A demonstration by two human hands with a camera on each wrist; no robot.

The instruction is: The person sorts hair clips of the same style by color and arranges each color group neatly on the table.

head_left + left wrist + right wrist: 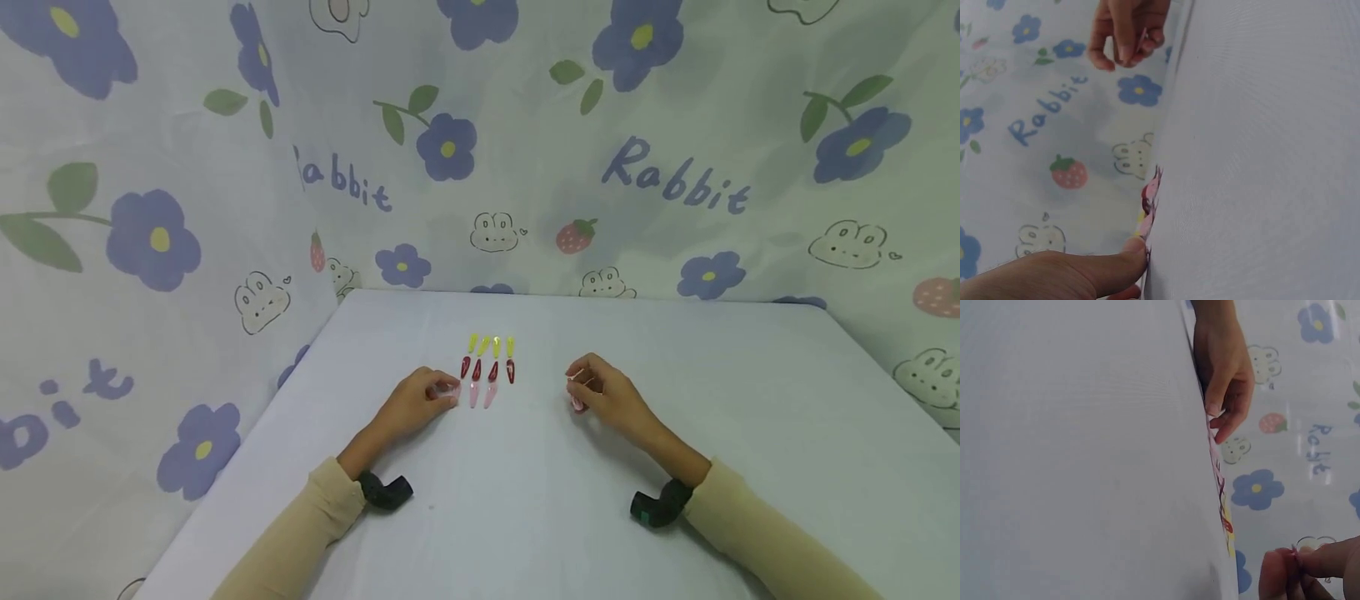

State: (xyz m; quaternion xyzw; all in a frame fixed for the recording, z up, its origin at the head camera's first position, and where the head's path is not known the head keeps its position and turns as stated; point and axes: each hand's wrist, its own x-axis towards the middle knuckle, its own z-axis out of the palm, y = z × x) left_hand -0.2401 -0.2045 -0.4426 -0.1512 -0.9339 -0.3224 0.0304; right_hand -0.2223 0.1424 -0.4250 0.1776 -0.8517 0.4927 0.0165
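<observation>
Small snap hair clips lie in rows on the white table: yellow clips (484, 346) at the back, dark red clips (477, 370) in the middle, pink clips (474, 394) in front. At the left end of the front row, my left hand (411, 407) pinches a pink hair clip (456, 392) close to the tabletop; its fingers partly cover the clip. Off to the right of the rows, my right hand (613, 403) holds another pink hair clip (577, 404) between thumb and fingers, raised above the table in the left wrist view.
White cloth covers the table (525, 500). Behind it and along the left side hangs a curtain (540, 167) printed with flowers and rabbits. A black wrist camera (386, 492) sits on the left wrist, and another black camera (660, 504) on the right wrist.
</observation>
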